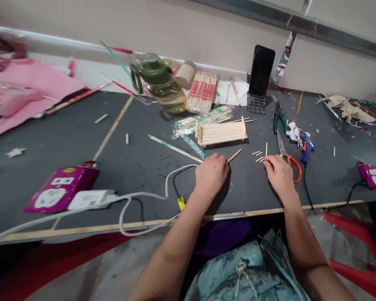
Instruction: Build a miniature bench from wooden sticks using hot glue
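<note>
My left hand (pixel 212 173) rests on the dark tabletop, its fingers closed on a short wooden stick (pixel 235 156) that points up and to the right. My right hand (pixel 278 175) is curled low over the table beside several small cut stick pieces (pixel 257 154). Its thumb and fingertips come together at these pieces; what lies between them is hidden. One longer cut piece (pixel 266 149) lies just beyond the fingertips. Behind both hands stands a small rack-like piece built of wooden sticks (pixel 222 133), with raised ends.
Red-handled scissors (pixel 295 169), green-handled pliers (pixel 279 121) and a blue glue gun (pixel 307 151) lie on the right. Wrapped chopsticks (pixel 202 92), a glass jug (pixel 163 94) and a phone (pixel 261 71) stand behind. A white cable (pixel 150 195) runs from a purple power socket (pixel 61 188).
</note>
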Available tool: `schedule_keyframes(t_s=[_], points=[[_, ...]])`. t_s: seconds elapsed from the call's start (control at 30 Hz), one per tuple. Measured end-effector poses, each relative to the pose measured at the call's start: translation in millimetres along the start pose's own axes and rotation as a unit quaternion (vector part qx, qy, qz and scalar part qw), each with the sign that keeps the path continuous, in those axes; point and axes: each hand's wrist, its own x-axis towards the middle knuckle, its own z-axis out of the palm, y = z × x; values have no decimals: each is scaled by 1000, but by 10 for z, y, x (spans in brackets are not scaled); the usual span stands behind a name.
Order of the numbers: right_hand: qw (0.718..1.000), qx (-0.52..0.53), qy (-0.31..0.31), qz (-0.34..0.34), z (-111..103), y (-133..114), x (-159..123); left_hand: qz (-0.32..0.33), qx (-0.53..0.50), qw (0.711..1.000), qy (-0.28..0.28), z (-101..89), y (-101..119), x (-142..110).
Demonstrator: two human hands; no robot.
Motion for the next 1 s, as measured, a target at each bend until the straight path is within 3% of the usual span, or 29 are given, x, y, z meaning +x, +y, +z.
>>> schedule_keyframes(t_s=[0.17, 0.27, 0.33, 0.47, 0.57, 0.63, 0.73, 0.9, 1.0], points=[[999, 48, -6, -11, 63, -200, -21, 13, -122, 992, 15, -32, -46, 2], [990, 138, -8, 18, 78, -291, 14, 47, -274, 960, 25, -86, -23, -19], [965, 256, -22, 61, 92, -347, 53, 73, -358, 931, 8, -136, 22, -35], [873, 462, -38, 153, 107, -446, 126, 87, -486, 868, -57, -231, 114, -57], [847, 502, 10, 177, 74, -455, 157, 67, -547, 829, -95, -257, 111, -77], [838, 512, 54, 182, 28, -403, 169, 59, -543, 832, -96, -245, 66, -92], [847, 504, 38, 164, -69, -254, 181, 53, -493, 867, -45, -209, -33, -107], [912, 371, -133, 110, -228, -33, 226, 77, -410, 909, 4, -203, -195, -77], [948, 289, -105, 83, -228, -3, 344, 35, -388, 914, 112, -198, -294, 2]])
